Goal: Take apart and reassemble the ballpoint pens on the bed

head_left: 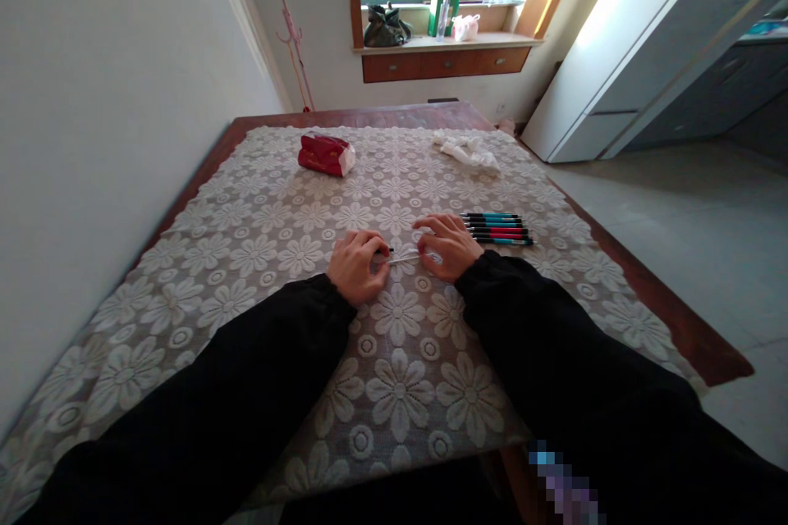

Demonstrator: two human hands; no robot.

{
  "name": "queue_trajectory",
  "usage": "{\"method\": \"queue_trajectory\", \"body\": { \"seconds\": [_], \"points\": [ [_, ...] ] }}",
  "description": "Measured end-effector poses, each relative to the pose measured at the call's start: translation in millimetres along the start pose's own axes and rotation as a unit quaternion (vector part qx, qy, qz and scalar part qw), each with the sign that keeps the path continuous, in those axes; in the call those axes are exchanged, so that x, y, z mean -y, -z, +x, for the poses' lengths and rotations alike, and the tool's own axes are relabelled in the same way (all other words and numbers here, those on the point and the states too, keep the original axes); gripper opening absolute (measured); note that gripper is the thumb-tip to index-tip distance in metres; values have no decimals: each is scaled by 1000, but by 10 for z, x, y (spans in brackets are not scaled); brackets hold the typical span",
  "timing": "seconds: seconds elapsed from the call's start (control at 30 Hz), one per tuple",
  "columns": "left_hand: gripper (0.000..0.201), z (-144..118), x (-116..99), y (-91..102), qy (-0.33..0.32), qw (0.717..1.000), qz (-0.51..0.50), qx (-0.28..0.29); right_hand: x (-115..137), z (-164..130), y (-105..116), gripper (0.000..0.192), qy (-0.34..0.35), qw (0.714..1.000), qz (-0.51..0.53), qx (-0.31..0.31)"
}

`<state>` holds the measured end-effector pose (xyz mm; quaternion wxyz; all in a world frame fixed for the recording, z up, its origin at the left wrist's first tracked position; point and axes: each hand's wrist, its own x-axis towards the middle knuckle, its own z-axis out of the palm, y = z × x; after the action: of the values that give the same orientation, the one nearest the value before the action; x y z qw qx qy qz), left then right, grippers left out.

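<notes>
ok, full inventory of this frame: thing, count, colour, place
thin pen part: 1, pale with a black tip, held between both hands
pens: about 5, teal and red with black, in a row right of the hands
tissue pack: 1, red, far left of table
crumpled cloth: 1, white, far right of table
lace tablecloth: 1, white floral, over the wooden table
bags: several, dark, green, pink, on windowsill
left hand: closed on the part
right hand: closed on the part

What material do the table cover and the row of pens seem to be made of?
Table cover: looks like white lace, cotton or synthetic, matte; the flower openwork lets the brown table show through. Row of pens: probably plastic, slightly glossy; smooth black, teal and red barrels.
</notes>
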<state>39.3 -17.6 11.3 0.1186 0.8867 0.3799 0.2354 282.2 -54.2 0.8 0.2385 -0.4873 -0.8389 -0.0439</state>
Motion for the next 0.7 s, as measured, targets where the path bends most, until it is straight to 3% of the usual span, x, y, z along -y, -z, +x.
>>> {"method": "queue_trajectory", "body": {
  "seconds": [0.4, 0.7],
  "points": [
    [6, -16, 27, -16, -32, 999, 15, -2, -39, -19, -19, 5, 3, 1000, -6, -1],
    [7, -16, 5, 8, -21, 1000, -1, -6, -37, -15, -19, 3, 8, 1000, 3, -13]
  ]
}}
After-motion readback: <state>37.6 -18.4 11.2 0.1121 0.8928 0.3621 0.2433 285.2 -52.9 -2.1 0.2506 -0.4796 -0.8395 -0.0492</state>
